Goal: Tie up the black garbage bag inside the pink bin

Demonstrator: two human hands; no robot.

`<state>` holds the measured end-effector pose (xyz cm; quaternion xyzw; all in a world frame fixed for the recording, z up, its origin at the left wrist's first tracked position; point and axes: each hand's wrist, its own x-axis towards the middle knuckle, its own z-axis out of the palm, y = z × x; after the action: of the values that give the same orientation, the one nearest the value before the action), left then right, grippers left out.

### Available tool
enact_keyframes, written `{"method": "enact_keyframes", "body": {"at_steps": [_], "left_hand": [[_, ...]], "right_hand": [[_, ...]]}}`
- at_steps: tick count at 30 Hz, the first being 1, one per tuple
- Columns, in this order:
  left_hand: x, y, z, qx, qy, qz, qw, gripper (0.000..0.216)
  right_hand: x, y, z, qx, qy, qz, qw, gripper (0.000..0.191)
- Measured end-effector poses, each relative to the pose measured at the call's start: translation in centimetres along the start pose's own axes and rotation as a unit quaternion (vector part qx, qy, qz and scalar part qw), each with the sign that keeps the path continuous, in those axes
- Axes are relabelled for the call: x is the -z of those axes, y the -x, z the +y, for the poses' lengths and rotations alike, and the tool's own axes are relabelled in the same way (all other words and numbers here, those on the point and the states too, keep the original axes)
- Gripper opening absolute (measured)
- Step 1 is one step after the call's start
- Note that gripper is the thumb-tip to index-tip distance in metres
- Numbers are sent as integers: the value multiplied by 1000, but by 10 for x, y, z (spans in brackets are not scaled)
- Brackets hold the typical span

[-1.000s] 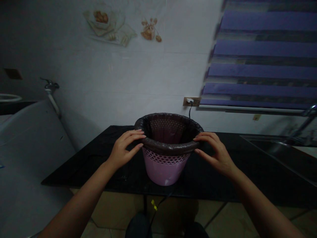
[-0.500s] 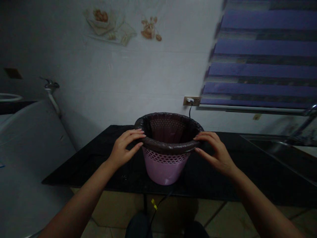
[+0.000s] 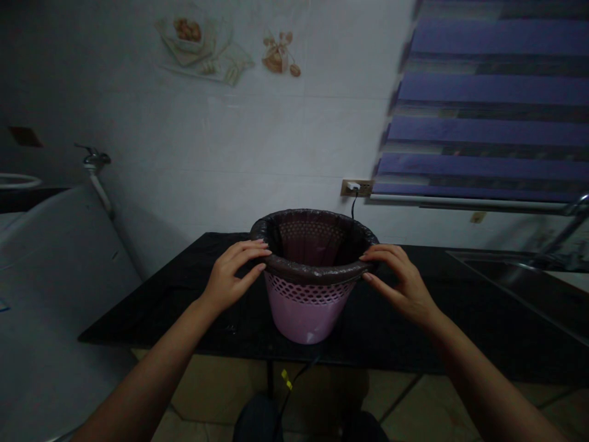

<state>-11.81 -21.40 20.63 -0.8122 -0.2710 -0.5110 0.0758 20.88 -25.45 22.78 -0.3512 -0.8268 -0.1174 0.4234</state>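
A pink plastic trash bin [image 3: 306,313] with a perforated band stands upright on the black counter. Lining it is a dark trash bag [image 3: 317,273], folded outward over the rim all the way round. My left hand [image 3: 232,270] holds the rim at its left, fingers on top and thumb below the folded edge. On the opposite side my right hand [image 3: 402,279] grips the rim the same way. The inside of the bin looks dark, and its floor is hidden.
The black counter [image 3: 161,307] runs along a tiled wall. A sink [image 3: 515,276] with a faucet is at the right. Behind the bin, a plug with a black cord sits in an outlet [image 3: 356,187]. A pale appliance [image 3: 69,294] stands left, near a wall tap [image 3: 94,158].
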Motion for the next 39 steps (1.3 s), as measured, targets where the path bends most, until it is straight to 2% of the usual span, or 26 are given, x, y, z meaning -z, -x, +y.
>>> {"method": "enact_keyframes", "body": {"at_steps": [16,39], "left_hand": [[-1,-1,-1,7,-8,-2,1000,19],[-2,-3,3,29,10,22,999,16]], "right_hand": [[-1,0,1,-6,-5,5,1000,22],[0,-4,-3,-32,-23,24,999,10]]}}
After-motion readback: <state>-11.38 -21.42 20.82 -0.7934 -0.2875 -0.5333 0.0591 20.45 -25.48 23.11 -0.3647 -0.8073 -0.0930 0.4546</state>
